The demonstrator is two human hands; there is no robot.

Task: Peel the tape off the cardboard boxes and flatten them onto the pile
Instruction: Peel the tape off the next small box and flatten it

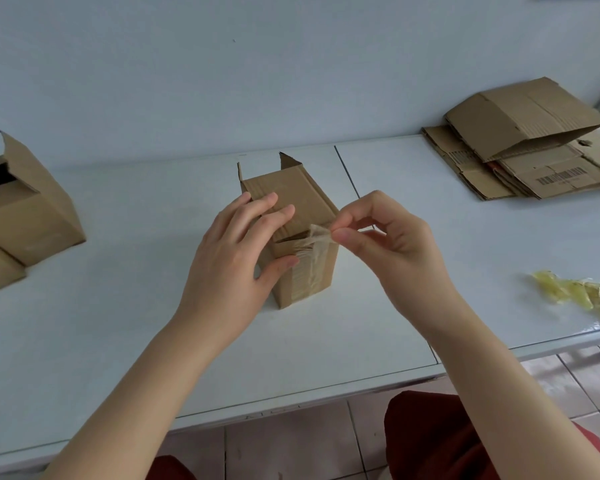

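Head view: a white table (118, 323) is set against a pale wall (291, 81); tiled floor (291, 445) is seen under the near edge. A cardboard box (302, 202) is stood mid-table, its far flaps raised and its inside hidden. The left hand (236, 251) is laid on it: fingers nearly straight across the top, thumb pressed on the near face. The tape (312, 268) is run down that face, its upper end lifted and pinched between thumb and forefinger of the right hand (392, 244); the other fingers are curled in. How far the strip is stuck lower down cannot be told. The pile (534, 157) of flattened boxes is at far right, cut off by the frame. A yellowish tape wad (579, 292) is blurred, partly out of frame. Open boxes (25, 209) at left are cropped. A red garment (430, 438) is seen bottom right.
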